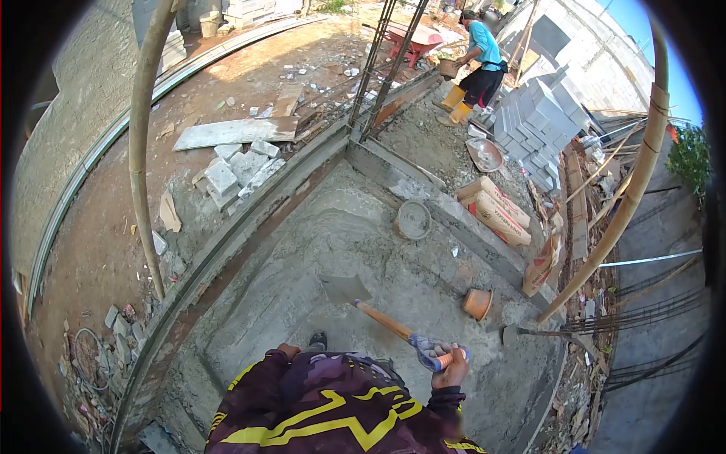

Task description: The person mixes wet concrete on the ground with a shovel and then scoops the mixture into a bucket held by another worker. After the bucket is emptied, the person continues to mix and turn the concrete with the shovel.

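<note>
My right hand (451, 368) is closed round the blue and orange grip of a shovel (386, 321). The shovel's wooden shaft slants up and left, and its grey blade (344, 289) lies on the wet cement floor (302, 250). At the left front of my body, my left hand (288, 350) shows only in part beside the sleeve; its fingers are too hidden to read, and it is apart from the shovel. An orange bucket (477, 304) stands right of the shaft. Farther up, a round bucket (414, 220) holds grey material.
Low concrete walls (219, 261) edge the floor. Bamboo poles (141, 136) rise at left and right. Cement bags (495, 212) lie beyond the right wall, near stacked blocks (537, 125). A co-worker (482, 64) in yellow boots holds a bucket at the back. Another tool (512, 334) lies at right.
</note>
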The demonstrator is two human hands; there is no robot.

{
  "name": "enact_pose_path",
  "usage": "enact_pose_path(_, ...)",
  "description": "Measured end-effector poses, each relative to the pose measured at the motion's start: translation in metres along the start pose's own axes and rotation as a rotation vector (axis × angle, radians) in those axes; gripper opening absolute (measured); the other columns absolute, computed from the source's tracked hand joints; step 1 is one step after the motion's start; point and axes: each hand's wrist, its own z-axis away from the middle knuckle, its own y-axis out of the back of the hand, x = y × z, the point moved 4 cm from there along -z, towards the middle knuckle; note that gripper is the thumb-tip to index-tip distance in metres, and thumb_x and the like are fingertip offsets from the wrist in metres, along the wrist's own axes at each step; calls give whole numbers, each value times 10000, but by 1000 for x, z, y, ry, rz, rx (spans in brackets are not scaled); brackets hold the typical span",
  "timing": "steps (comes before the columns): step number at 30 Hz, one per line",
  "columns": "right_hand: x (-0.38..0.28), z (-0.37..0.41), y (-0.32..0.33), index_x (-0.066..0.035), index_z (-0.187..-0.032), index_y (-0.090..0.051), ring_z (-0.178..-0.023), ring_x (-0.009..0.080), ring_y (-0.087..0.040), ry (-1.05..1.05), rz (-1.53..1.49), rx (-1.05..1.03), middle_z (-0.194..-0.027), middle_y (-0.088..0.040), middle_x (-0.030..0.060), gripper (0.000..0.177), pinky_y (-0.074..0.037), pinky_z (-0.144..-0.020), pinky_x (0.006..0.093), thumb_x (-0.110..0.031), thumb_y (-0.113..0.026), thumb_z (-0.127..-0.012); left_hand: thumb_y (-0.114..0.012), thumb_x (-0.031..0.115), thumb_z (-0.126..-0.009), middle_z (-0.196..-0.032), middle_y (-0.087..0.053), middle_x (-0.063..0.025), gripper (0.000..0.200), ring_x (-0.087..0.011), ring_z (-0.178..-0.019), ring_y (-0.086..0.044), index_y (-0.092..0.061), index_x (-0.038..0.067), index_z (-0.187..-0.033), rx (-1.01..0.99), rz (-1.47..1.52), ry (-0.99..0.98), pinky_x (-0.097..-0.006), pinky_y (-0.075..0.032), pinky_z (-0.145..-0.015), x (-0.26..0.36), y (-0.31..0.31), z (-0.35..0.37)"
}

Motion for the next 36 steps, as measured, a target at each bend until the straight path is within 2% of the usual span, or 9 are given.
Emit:
enact_pose_path(3,-2,8,0,5,-958,-469,-653,247,-582,21,-2,28,-804,-568,140,203,-519,-535,361,-123,-552,-825,-503,401,-819,-1046,-609,-170,375,-289,-1003,-579,-617,168,-1090,37,-302,-233,-353,-454,-852,-12,-12,-22)
enact_pose_path(6,1,8,5,0,-968,-468,-661,243,-581,13,-17,25,-812,-566,134,207,-517,-536,357,-127,-549,-827,-530,406,-801,-1024,-614,-181,373,-292,-977,-587,-647,131,-1025,89,-62,-81,-353,-460,-830,-42,-25,-52)
enact_pose_path(12,4,9,12,-8,-980,-462,-674,242,-577,-10,-47,40,-829,-563,132,216,-510,-549,363,-133,-548,-825,-548,421,-776,-1003,-614,-201,396,-321,-959,-584,-652,114,-1003,99,28,-136,-368,-455,-827,-43,-15,-40)
enact_pose_path(15,4,14,9,-10,-971,-461,-674,243,-574,-15,-64,52,-826,-561,133,208,-505,-553,363,-128,-543,-821,-566,433,-762,-1032,-605,-213,453,-342,-989,-569,-637,65,-1017,166,-95,-169,-376,-444,-842,-46,-15,-39)
enact_pose_path(18,8,11,12,-54,-959,-433,-704,251,-562,-16,-30,30,-841,-549,124,166,-492,-568,376,-154,-485,-838,-588,426,-752,-1071,-585,-234,513,-358,-1030,-548,-614,-9,-1022,216,267,120,-379,-433,-861,-65,-18,-41)
enact_pose_path(27,4,12,2,3,-927,-464,-653,245,-573,11,-51,8,-791,-557,130,167,-506,-552,358,-118,-522,-828,-604,399,-743,-1086,-568,-265,581,-367,-1059,-533,-557,-75,-1077,260,348,188,-373,-427,-878,-62,-13,-11)
enact_pose_path(31,5,11,4,-37,-961,-434,-701,255,-565,1,-20,-51,-832,-547,128,175,-507,-569,371,-153,-493,-844,-604,399,-732,-1110,-551,-273,589,-383,-1069,-521,-558,-77,-1076,258,205,117,-379,-421,-891,-68,-18,-28)
enact_pose_path(32,6,11,4,-36,-962,-433,-703,255,-564,-2,-21,-56,-835,-547,129,176,-507,-571,372,-154,-493,-844,-602,399,-726,-1125,-539,-280,592,-385,-1074,-516,-558,-78,-1074,305,406,258,-383,-420,-895,-42,-2,9)
enact_pose_path(36,7,14,10,-34,-959,-436,-711,255,-560,-11,-32,-50,-848,-544,131,174,-504,-586,380,-153,-491,-845,-596,395,-728,-1123,-536,-287,588,-388,-1077,-513,-556,-78,-1075,264,314,213,-385,-420,-896,-37,-1,8)
